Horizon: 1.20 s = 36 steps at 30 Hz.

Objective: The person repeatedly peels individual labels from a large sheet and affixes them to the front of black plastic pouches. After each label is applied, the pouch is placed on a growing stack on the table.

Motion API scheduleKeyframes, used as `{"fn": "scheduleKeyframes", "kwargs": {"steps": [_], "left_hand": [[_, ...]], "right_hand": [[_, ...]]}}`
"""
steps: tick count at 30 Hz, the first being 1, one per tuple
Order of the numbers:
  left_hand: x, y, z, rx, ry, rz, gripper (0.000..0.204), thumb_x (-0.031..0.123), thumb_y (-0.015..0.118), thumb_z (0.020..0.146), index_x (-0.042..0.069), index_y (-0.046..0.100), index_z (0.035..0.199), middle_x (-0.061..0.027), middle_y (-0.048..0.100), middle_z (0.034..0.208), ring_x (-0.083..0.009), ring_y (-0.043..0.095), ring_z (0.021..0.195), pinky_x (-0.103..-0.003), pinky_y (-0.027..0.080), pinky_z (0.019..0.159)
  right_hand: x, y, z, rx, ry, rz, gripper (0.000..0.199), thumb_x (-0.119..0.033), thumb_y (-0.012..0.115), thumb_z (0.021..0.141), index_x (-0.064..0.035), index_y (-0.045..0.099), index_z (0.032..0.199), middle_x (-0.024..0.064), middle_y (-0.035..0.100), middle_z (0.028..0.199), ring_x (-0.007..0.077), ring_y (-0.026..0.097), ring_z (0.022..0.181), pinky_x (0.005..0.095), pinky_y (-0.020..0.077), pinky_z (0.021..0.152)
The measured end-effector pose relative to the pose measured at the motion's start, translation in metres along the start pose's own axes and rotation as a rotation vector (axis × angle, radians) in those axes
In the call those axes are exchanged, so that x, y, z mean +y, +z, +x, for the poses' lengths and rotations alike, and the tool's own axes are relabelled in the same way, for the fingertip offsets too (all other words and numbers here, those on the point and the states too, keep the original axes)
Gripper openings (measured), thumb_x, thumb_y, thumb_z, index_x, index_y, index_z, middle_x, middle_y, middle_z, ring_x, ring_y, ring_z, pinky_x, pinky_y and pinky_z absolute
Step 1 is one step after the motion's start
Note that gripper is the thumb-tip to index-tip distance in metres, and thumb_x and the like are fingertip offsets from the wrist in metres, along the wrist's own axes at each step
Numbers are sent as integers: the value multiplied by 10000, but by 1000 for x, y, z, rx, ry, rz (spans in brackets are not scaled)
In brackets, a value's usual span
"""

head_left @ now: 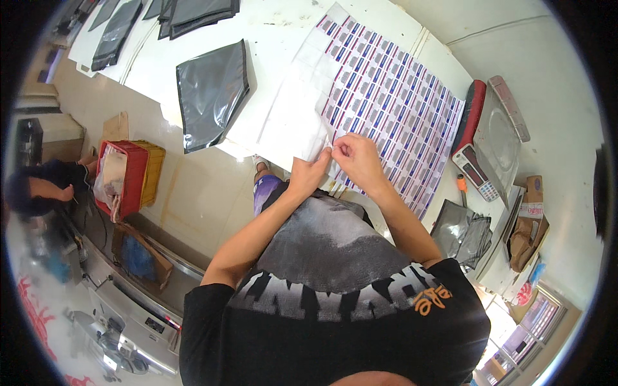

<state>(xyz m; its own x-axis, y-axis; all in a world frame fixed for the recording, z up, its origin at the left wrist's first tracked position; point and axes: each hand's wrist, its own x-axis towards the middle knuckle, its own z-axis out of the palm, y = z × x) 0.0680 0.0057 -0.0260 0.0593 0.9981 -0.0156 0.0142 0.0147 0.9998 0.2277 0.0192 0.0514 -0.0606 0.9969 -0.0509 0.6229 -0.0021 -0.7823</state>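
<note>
A large sheet of stickers [399,96], printed with rows of blue, red and grey labels, lies across the white table in front of me. Its left part is bare white backing paper [296,96]. At the near edge, my left hand [310,172] is closed on this sheet, thumb on top. Just to its right, my right hand [358,161] makes a pinch with thumb and forefinger, close to the left thumb. Whatever is between those fingertips is too small to make out. A dark plastic bag [212,93] lies flat to the left of the sheet.
More dark bags [196,14] are stacked at the far left of the table [270,32]. To the right are a digital scale [476,172], an orange-handled tool [461,183] and clear-grey bags [460,228]. A red crate [122,180] stands on the floor at left, near another person [45,190].
</note>
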Motion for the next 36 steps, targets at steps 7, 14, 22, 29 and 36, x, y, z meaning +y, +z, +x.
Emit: {"fn": "scheduleKeyframes", "kwargs": {"steps": [7,14,22,29,36], "left_hand": [[20,-6,3,11,-336,-159,343,164,742,980,-55,725,1245,-137,757,1180,-223,707,1075,-375,550,945],[18,-6,2,-16,-286,-146,329,173,731,996,-53,731,1235,-125,770,1128,-208,717,1037,-362,553,922],[21,-6,2,8,-270,-85,339,212,769,1008,-43,736,1229,-130,772,1125,-205,718,1025,-366,561,910],[32,-7,4,108,-300,-183,355,164,789,991,-73,715,1245,-131,761,1151,-202,714,1030,-354,568,923],[33,-6,4,84,-272,-245,360,141,761,1002,-100,686,1260,-148,749,1164,-218,710,1065,-356,563,934]], "right_hand": [[14,-14,-6,17,62,94,156,-107,749,916,31,756,989,142,698,853,253,675,766,369,532,718],[-3,-22,2,-47,61,-31,216,-180,754,993,19,784,1075,113,727,878,185,666,773,331,522,728],[-3,-14,10,-132,192,20,209,-182,762,955,26,771,976,191,746,881,342,731,846,427,565,777],[0,-34,-2,-34,220,40,178,-132,692,1032,38,681,979,37,658,775,115,600,717,316,489,665],[15,-54,-26,42,308,220,160,-127,677,1044,16,678,974,-18,604,778,68,515,719,286,444,658]]}}
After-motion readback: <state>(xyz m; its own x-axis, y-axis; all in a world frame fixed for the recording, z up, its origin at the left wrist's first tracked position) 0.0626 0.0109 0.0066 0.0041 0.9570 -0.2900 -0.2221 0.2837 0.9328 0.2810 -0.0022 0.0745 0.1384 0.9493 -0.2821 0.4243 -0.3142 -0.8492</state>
